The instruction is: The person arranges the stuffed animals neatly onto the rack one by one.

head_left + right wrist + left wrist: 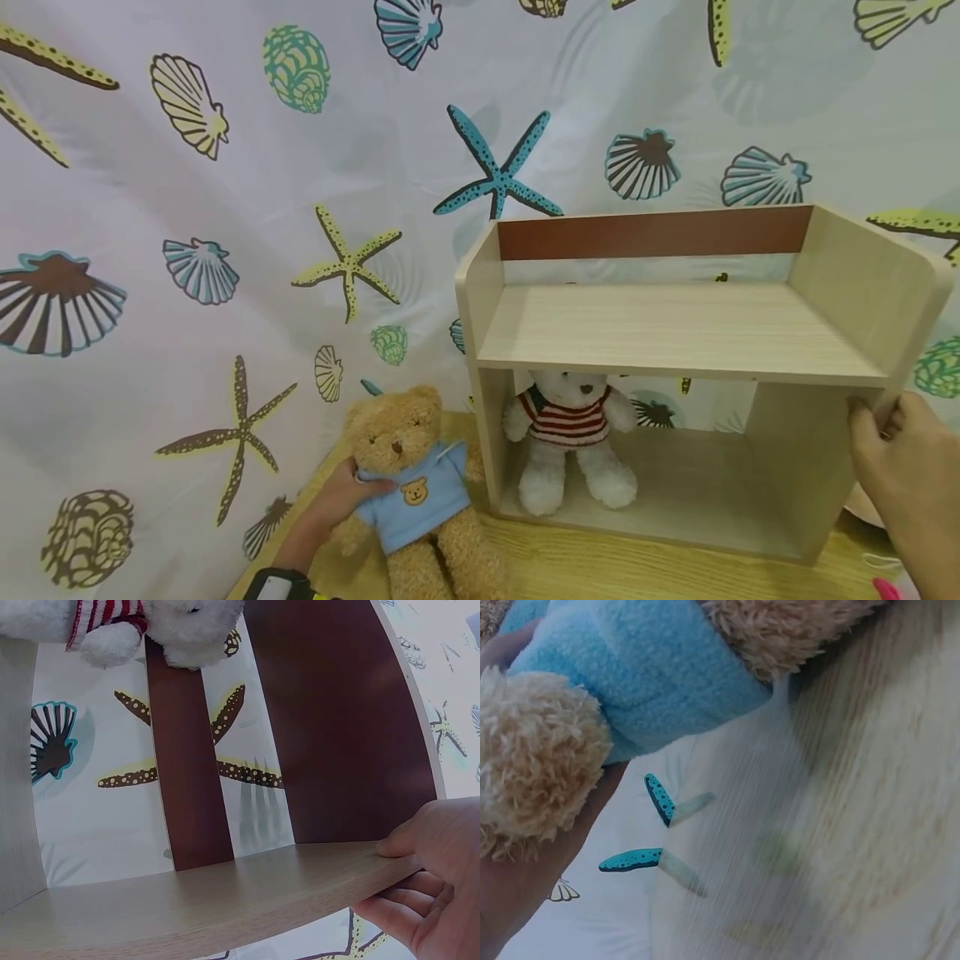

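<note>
My left hand [347, 496] grips a tan teddy bear [400, 425] in a light blue top, thumb across its chest. The bear is left of a small wooden shelf [682, 329] in the head view; its fuzzy arm and blue top [652, 682] fill the upper left wrist view. On the right, my right hand [900, 467] holds the front edge of the shelf's side panel, thumb inside and fingers outside, as the right wrist view shows. A white plush bear [566, 437] in a red-striped top sits in the lower compartment at its left end, the top of its head hidden by the upper board.
The shelf stands on a wood-grain table [570, 546]. Behind hangs a white sheet [420, 108] printed with shells and starfish. A brown back rail [652, 235] spans the shelf's top. Something bright pink [887, 588] shows at the lower right.
</note>
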A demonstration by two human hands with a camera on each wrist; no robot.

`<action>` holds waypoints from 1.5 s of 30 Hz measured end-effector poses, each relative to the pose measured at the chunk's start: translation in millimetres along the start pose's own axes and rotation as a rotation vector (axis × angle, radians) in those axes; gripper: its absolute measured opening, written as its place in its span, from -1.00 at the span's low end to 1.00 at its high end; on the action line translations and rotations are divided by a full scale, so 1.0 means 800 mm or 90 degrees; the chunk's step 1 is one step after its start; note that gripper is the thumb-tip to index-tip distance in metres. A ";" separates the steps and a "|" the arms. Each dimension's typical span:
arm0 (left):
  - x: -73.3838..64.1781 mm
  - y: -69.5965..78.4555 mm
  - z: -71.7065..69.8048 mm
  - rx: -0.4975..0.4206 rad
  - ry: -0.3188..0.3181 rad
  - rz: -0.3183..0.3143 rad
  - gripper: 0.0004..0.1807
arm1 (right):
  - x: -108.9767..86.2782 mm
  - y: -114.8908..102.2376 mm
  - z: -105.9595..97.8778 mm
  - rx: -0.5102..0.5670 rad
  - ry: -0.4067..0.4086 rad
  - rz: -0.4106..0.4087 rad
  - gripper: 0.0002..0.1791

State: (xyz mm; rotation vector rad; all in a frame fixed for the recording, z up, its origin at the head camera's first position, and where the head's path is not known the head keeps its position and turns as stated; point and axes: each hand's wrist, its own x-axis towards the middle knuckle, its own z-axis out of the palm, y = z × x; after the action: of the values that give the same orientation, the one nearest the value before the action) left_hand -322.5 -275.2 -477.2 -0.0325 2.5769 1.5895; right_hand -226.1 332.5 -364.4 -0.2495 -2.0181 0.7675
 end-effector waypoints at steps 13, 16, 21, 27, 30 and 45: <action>-0.012 0.006 -0.016 -0.047 -0.021 0.062 -0.24 | 0.004 -0.004 0.004 0.013 0.022 -0.001 -0.80; -0.014 0.006 -0.019 -0.043 -0.013 0.058 -0.22 | 0.005 -0.003 0.004 0.024 0.023 -0.002 -0.79; -0.018 0.010 -0.023 -0.040 0.003 0.097 -0.21 | 0.004 -0.005 0.003 0.028 0.007 0.003 -0.80; -0.028 0.024 -0.022 -0.035 -0.011 0.129 -0.23 | 0.005 -0.004 0.003 0.026 0.006 0.012 -0.80; -0.032 0.033 -0.020 -0.039 -0.022 0.142 -0.27 | 0.004 -0.001 0.005 0.040 0.016 0.001 -0.80; -0.054 0.071 -0.008 -0.108 -0.179 0.282 -0.89 | 0.000 -0.001 0.005 0.014 0.003 0.001 -0.80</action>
State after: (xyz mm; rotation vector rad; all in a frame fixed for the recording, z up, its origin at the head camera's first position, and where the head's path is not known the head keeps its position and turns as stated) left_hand -284.7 -256.9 -419.6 0.7380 2.3294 1.7871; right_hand -229.2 330.4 -365.3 -0.2397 -2.0043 0.7899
